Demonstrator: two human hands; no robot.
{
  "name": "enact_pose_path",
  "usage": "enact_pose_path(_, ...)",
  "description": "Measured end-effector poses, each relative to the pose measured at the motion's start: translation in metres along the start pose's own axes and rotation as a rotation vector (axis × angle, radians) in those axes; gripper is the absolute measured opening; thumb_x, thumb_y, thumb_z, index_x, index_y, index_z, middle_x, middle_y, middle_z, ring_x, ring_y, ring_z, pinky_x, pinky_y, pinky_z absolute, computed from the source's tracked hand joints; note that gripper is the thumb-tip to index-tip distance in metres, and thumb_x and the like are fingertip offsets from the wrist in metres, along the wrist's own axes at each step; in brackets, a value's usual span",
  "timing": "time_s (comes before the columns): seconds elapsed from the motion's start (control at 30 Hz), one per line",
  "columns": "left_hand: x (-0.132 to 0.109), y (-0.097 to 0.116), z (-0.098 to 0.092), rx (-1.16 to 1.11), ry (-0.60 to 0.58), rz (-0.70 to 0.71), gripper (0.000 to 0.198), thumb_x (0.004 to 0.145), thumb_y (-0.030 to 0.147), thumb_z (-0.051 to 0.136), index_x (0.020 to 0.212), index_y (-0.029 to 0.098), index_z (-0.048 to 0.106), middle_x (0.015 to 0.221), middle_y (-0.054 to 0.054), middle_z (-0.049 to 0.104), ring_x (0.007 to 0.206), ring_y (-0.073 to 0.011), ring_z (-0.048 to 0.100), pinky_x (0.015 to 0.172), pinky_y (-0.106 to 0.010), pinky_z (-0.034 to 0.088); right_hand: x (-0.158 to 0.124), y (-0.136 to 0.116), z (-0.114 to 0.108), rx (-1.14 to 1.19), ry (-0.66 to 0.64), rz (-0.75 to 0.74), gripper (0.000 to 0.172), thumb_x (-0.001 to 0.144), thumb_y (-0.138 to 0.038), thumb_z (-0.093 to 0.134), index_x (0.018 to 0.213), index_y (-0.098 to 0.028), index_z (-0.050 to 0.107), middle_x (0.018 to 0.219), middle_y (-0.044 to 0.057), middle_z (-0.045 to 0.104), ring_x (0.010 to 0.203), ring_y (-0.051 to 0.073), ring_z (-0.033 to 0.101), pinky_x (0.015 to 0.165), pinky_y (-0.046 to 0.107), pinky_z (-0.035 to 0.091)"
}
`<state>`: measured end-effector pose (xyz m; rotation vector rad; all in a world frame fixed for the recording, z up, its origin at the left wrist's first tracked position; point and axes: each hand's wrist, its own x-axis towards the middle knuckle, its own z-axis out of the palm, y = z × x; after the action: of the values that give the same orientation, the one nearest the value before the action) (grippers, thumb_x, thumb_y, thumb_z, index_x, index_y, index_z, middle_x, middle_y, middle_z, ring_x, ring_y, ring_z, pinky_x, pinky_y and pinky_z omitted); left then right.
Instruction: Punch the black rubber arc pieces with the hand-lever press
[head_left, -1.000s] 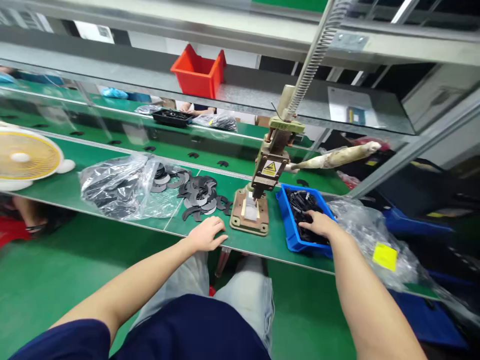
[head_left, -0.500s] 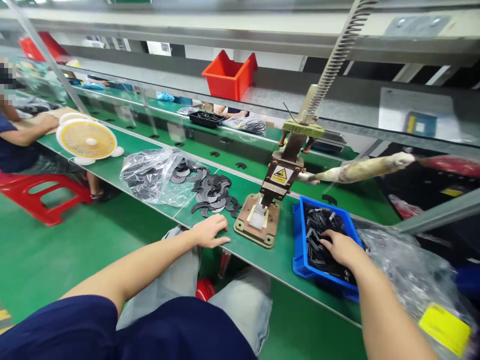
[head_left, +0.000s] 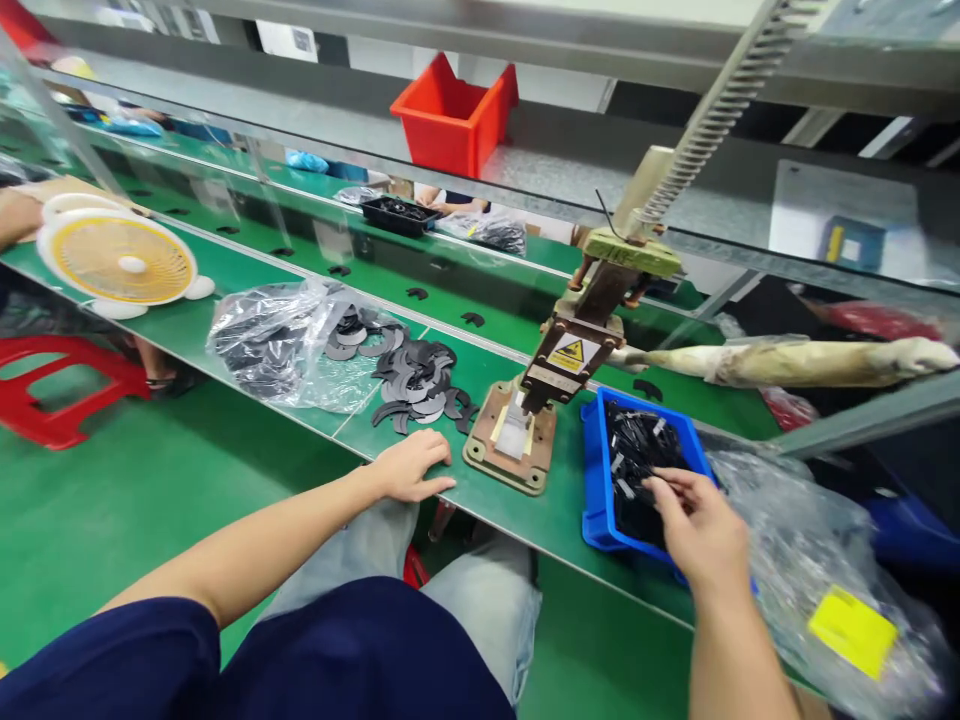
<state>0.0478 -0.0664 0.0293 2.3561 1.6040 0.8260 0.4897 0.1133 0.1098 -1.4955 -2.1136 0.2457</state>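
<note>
My left hand [head_left: 411, 468] rests on the front edge of the green bench with nothing in it, thumb held apart from the loosely bent fingers. Just beyond it lies a loose heap of dark grey crescent-shaped pieces [head_left: 420, 380]. My right hand [head_left: 705, 525] is over the blue bin [head_left: 598, 470], which is full of small black parts [head_left: 637, 445]. Its thumb and forefinger are pinched on a small black part, mostly hidden by the fingertips. Between my hands stands a hand press [head_left: 566, 350] with a warning label and a lever wrapped in pale material.
A clear bag of dark pieces [head_left: 262, 340] and a yellow-and-white fan [head_left: 124, 260] lie to the left. Behind the bench runs a green belt [head_left: 442, 300] carrying spaced crescents. A red bin [head_left: 457, 120] sits on the shelf. Plastic wrapping [head_left: 795, 530] lies at right.
My right hand has drawn back slightly from inside the blue bin, its thumb and forefinger now pinched. My left hand stays at the bench edge. The view has shifted a little.
</note>
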Motion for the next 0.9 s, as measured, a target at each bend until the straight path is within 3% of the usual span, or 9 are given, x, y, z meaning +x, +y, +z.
enact_pose_path(0.07, -0.003, 0.006, 0.000, -0.067, 0.048, -0.014, 0.026, 0.103, 0.046, 0.067, 0.112, 0.022, 0.065, 0.113, -0.011, 0.070, 0.109, -0.0278, 0.065, 0.099, -0.046, 0.053, -0.037, -0.042, 0.012, 0.274, 0.083, -0.002, 0.043, 0.097, -0.059, 0.063, 0.120, -0.025, 0.075, 0.112, 0.011, 0.082, 0.091, 0.025, 0.079, 0.086, 0.041, 0.066)
enact_pose_path(0.13, -0.004, 0.018, 0.001, -0.151, 0.116, -0.028, 0.022, 0.103, 0.040, 0.067, 0.116, 0.022, 0.065, 0.114, -0.011, 0.070, 0.110, -0.0266, 0.066, 0.100, -0.046, 0.054, -0.068, -0.081, 0.029, 0.414, 0.054, -0.057, 0.033, 0.098, -0.052, 0.066, 0.114, -0.025, 0.078, 0.105, 0.008, 0.082, 0.087, 0.022, 0.078, 0.086, 0.039, 0.066)
enact_pose_path(0.27, 0.000, 0.054, 0.001, -0.359, 0.152, 0.005, 0.030, 0.102, 0.033, 0.070, 0.129, 0.022, 0.063, 0.119, -0.011, 0.070, 0.106, -0.0230, 0.068, 0.092, -0.040, 0.060, -0.109, -0.129, 0.059, 0.536, -0.005, -0.173, 0.020, 0.101, -0.036, 0.066, 0.117, -0.027, 0.075, 0.106, 0.005, 0.083, 0.092, 0.018, 0.079, 0.087, 0.035, 0.066)
enact_pose_path(0.4, 0.009, 0.086, -0.001, -0.491, 0.122, 0.081, 0.035, 0.101, 0.033, 0.072, 0.133, 0.022, 0.062, 0.115, -0.011, 0.072, 0.098, -0.0211, 0.070, 0.087, -0.039, 0.062, -0.128, -0.143, 0.070, 0.582, -0.042, -0.227, 0.017, 0.101, -0.030, 0.067, 0.116, -0.029, 0.073, 0.108, 0.004, 0.083, 0.096, 0.019, 0.080, 0.087, 0.036, 0.066)
enact_pose_path(0.5, 0.013, 0.093, -0.003, -0.518, 0.113, 0.106, 0.028, 0.102, 0.031, 0.070, 0.128, 0.022, 0.064, 0.106, -0.009, 0.073, 0.094, -0.0206, 0.070, 0.085, -0.039, 0.062, -0.131, -0.147, 0.075, 0.606, -0.051, -0.242, 0.014, 0.099, -0.029, 0.069, 0.113, -0.029, 0.072, 0.104, 0.003, 0.083, 0.093, 0.020, 0.080, 0.084, 0.037, 0.065)
enact_pose_path(0.9, 0.004, 0.068, -0.019, -0.508, 0.201, 0.191, 0.025, 0.101, 0.017, 0.071, 0.125, 0.025, 0.068, 0.107, -0.007, 0.077, 0.098, -0.0196, 0.074, 0.086, -0.036, 0.062, -0.119, -0.173, 0.098, 0.629, -0.145, -0.310, 0.012, 0.099, -0.027, 0.070, 0.110, -0.028, 0.070, 0.099, 0.002, 0.082, 0.088, 0.019, 0.078, 0.080, 0.036, 0.064)
